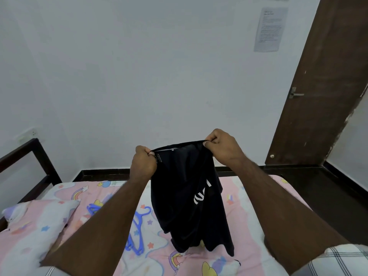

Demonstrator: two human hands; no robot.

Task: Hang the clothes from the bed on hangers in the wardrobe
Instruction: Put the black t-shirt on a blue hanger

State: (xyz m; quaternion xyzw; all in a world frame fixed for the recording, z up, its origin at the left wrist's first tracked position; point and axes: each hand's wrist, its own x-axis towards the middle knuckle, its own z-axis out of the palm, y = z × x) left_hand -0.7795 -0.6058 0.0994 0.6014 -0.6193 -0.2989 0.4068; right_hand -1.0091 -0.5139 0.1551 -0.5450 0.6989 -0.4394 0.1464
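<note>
Head view, the only one here: you've got a black T-shirt (189, 196) held up in front of you over the bed (247, 198). Your left hand (143, 162) has its fingers curled tight, pinching the top edge of the shirt at one end, and your right hand (223, 146) is doing the same at the other end, a bit higher up. The edge is pulled fairly taut between the two hands, with a light strip showing just inside it. The rest of the shirt hangs down bunched and twisted, some white lettering showing on the front (can't read it), and the bottom hem looks like it's touching or just above the sheet.

The bed has a pink cartoon sheet with rainbows and stars. Blue plastic hangers (137, 232) are lying on it, just left of the hanging shirt and partly hidden behind your left forearm. A matching pillow (37, 220) sits at the left end by the dark bed frame (37, 162).

Behind it all there's a white wall, with a printed sheet of paper (269, 29) stuck up high, and a dark brown door (318, 96) with a metal handle on the right.
</note>
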